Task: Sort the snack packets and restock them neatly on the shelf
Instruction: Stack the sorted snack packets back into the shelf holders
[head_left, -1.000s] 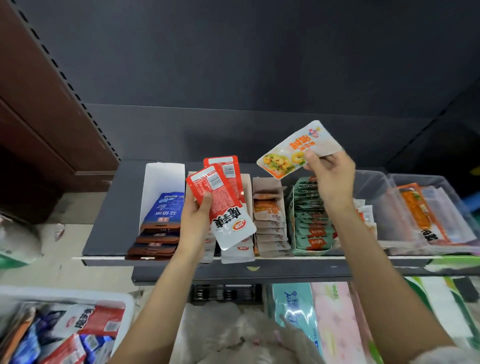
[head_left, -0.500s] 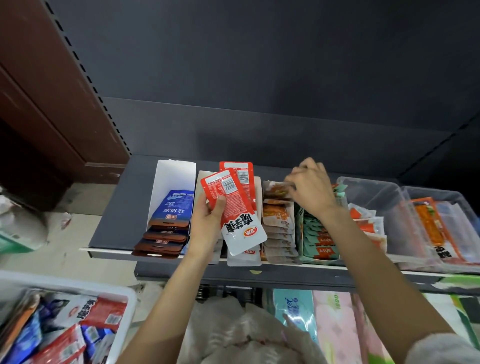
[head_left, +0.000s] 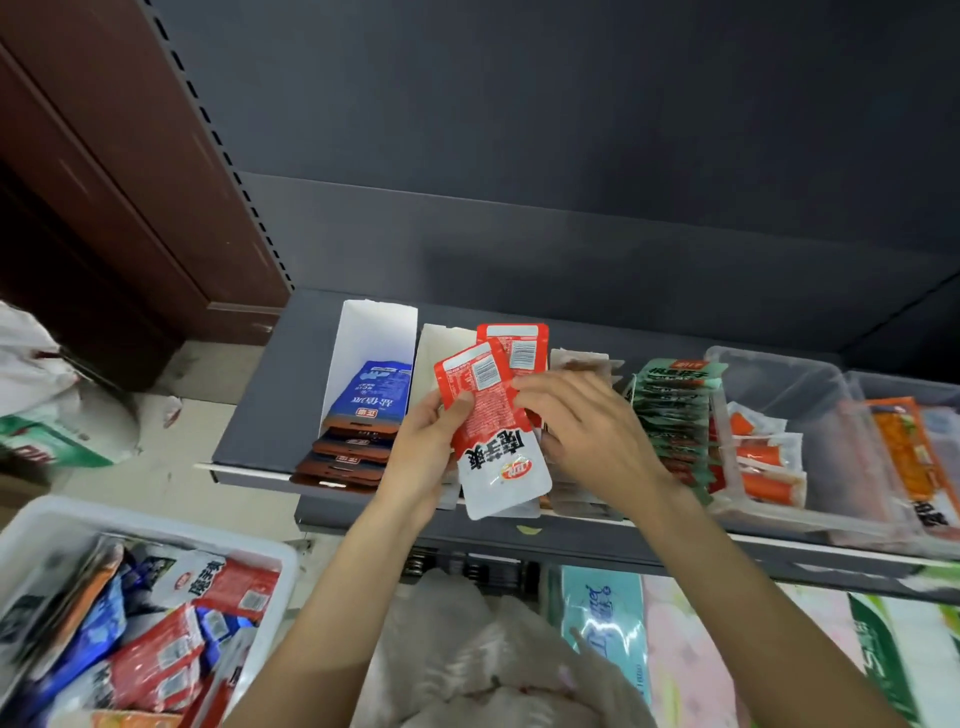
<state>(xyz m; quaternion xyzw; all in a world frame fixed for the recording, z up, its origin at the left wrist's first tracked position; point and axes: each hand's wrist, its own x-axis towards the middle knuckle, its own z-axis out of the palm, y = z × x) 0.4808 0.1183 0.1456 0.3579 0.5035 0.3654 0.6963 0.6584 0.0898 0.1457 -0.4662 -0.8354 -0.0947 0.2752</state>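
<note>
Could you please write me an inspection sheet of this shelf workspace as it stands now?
Surface: dark shelf carrying card trays and clear bins in a row.
Job's things: two red-and-white packets held above the second tray; blue packets, green packets and orange packets filed in their own compartments.
Clutter: white tub at lower left, full of mixed unsorted packets.
Hands: left hand grips the red-and-white packets; right hand touches them, fingers at their edge.
Cables: nothing seen.
Surroundings: tissue packs below the shelf; brown cabinet at left.
</note>
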